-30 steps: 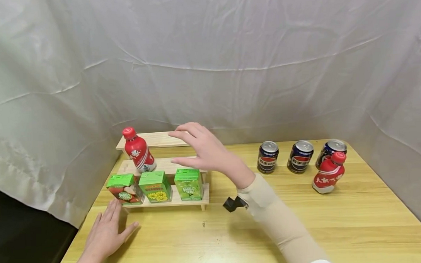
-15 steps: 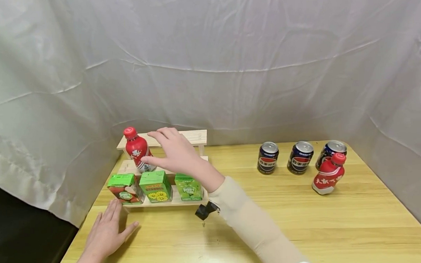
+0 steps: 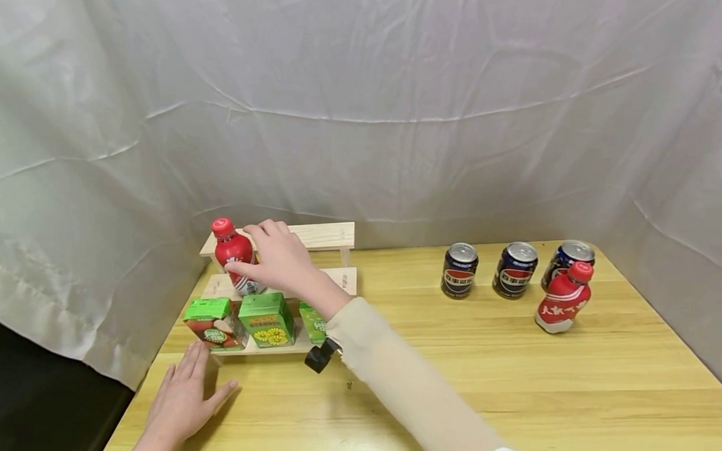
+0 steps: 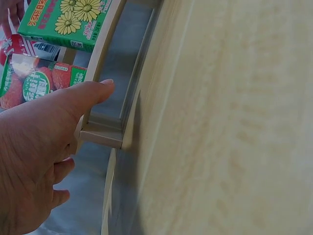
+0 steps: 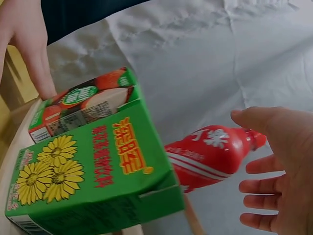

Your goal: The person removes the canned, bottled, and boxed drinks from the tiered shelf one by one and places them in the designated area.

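In the head view a red bottle point(image 3: 234, 251) with a red cap stands on the middle step of a small wooden stepped shelf point(image 3: 322, 236). My right hand point(image 3: 281, 260) reaches around its right side, thumb in front and fingers spread behind; the right wrist view shows the fingers apart, with no grip on the bottle point(image 5: 210, 154). My left hand point(image 3: 178, 398) lies by the shelf's front left corner, thumb out to the side. Juice cartons fill the lowest step: a strawberry-print one point(image 3: 215, 323), a yellow-flower one point(image 3: 267, 320) and a green one point(image 3: 312, 320), partly behind my right wrist.
Three dark blue cans, among them a left one point(image 3: 459, 270) and a middle one point(image 3: 514, 269), stand at the back right of the wooden table point(image 3: 522, 386). A second red bottle point(image 3: 563, 298) stands before the rightmost can. Grey cloth point(image 3: 394, 151) hangs behind.
My right hand has moved left across the shelf, from right of the red bottle to around it. The left hand and the bottles stay where they were.
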`<state>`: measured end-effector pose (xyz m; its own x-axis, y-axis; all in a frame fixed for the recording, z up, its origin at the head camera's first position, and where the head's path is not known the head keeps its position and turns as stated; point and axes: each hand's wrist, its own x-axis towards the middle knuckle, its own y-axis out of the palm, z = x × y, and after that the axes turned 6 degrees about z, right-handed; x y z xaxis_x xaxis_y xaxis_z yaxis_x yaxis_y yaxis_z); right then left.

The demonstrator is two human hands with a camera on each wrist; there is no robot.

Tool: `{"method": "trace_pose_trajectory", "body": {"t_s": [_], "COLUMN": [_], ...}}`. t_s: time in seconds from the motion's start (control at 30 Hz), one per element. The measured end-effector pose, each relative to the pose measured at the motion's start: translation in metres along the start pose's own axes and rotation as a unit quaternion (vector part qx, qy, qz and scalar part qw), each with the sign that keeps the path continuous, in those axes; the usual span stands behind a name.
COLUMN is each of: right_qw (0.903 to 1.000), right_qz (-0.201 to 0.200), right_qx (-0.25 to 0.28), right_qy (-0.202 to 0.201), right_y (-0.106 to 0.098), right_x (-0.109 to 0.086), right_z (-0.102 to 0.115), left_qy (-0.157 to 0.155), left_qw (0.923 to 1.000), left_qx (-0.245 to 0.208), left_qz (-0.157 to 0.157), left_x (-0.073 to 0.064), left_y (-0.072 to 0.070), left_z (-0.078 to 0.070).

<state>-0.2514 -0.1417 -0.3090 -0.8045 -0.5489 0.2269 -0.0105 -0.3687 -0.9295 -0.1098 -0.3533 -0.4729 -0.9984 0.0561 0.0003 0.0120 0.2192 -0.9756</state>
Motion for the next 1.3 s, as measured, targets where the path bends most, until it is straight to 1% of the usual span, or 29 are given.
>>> {"method": "trace_pose_trajectory", "body": {"t_s": [0.23,0.43,0.7,0.83,1.1,1.3], "right_qw": [0.9997,0.9994,0.9987,0.9987,0.9993,0.9995], "right_qz": [0.009,-0.001,0.003,0.0,-0.003,-0.011], "right_qx": [-0.01,-0.019,-0.038,-0.037,-0.027,-0.023], "right_qy": [0.021,0.027,0.034,0.034,0.027,0.019], "right_y": [0.013,0.019,0.026,0.026,0.027,0.027], "right_x": [0.011,0.019,0.025,0.027,0.029,0.029], "right_z": [0.007,0.01,0.009,0.009,0.01,0.008], "left_qy": [0.003,0.005,0.005,0.007,0.002,0.007], "left_qw": [1.0,1.0,1.0,0.9999,1.0,1.0], "left_qx": [-0.001,-0.007,-0.006,-0.008,-0.006,-0.002], "left_qz": [-0.002,-0.001,-0.003,-0.006,0.002,-0.004], "left_x": [-0.001,0.0,0.0,-0.001,-0.001,-0.001], "left_y": [0.0,-0.001,0.0,-0.001,-0.002,-0.001], "left_z": [0.0,0.0,0.0,0.0,-0.001,0.0]}}
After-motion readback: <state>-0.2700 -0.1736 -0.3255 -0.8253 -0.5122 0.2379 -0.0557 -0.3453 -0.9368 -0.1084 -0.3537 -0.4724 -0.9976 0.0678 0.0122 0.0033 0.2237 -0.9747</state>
